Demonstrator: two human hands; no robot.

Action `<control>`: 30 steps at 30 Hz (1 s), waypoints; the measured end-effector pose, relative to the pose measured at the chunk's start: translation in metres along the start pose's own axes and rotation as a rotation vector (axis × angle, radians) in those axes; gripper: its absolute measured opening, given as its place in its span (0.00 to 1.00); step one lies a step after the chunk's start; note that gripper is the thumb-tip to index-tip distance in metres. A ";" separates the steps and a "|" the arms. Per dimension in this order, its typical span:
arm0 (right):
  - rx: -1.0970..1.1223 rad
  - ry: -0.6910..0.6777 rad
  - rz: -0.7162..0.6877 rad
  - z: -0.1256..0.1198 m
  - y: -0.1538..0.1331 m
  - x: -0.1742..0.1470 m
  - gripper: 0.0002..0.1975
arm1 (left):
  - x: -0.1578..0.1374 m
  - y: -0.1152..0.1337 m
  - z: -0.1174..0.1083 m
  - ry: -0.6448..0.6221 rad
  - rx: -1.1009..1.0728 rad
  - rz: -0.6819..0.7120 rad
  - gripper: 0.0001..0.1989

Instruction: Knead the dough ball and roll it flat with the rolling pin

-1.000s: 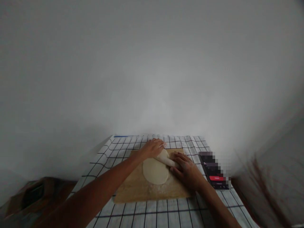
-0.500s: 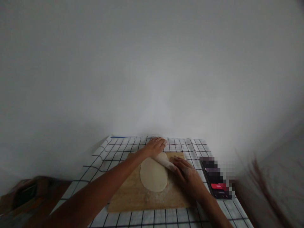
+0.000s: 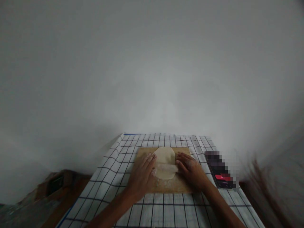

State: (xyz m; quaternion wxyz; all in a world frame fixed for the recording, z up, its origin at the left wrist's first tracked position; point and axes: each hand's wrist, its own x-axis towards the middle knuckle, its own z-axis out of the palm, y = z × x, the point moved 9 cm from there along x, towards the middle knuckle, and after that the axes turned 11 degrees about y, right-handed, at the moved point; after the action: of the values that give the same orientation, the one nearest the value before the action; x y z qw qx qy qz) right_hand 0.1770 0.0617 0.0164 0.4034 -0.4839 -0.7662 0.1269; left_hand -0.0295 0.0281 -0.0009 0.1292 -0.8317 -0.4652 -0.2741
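A thin, flat sheet of dough (image 3: 165, 155) lies on the wooden board (image 3: 166, 188), its far edge near the board's back. Across its nearer part runs a pale, floury rolling pin (image 3: 165, 167), now almost level from left to right. My left hand (image 3: 142, 172) is over the pin's left end, fingers pointing forward and dusted with flour; that end is hidden under it. At the other end, my right hand (image 3: 192, 169) is curled over the pin with the thumb along it. Flour is scattered on the board in front of the dough.
A white cloth with dark grid lines (image 3: 163, 210) covers the table under the board. Right of the board lies a phone (image 3: 219, 172) with a lit screen, partly pixelated. Blurred dry twigs (image 3: 263, 183) stand at far right, and a brown boxy object (image 3: 57, 183) sits at left beyond the table.
My left hand has come back toward me from the far side of the board. The rolling pin has swung from slanted to nearly crosswise and sits nearer on the dough. The view has shifted slightly.
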 end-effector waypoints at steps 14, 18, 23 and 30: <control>-0.080 -0.285 -0.110 0.017 -0.013 -0.017 0.40 | 0.056 -0.012 0.028 -0.045 0.039 0.176 0.27; -0.168 -0.229 -0.065 0.029 -0.012 -0.022 0.37 | 0.123 -0.006 0.071 -0.140 -0.051 0.248 0.25; -0.317 -0.147 0.077 0.023 0.011 -0.022 0.33 | 0.178 0.026 0.123 -0.265 -0.154 0.326 0.24; -0.435 -0.060 0.247 -0.004 0.047 -0.013 0.28 | 0.225 0.053 0.139 -0.166 -0.198 0.285 0.24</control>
State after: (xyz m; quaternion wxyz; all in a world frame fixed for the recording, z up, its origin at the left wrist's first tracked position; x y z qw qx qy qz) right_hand 0.2127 0.0735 -0.0143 0.2484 -0.6454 -0.7220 0.0218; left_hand 0.1557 0.2230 0.0177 0.0454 -0.9176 -0.3224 -0.2279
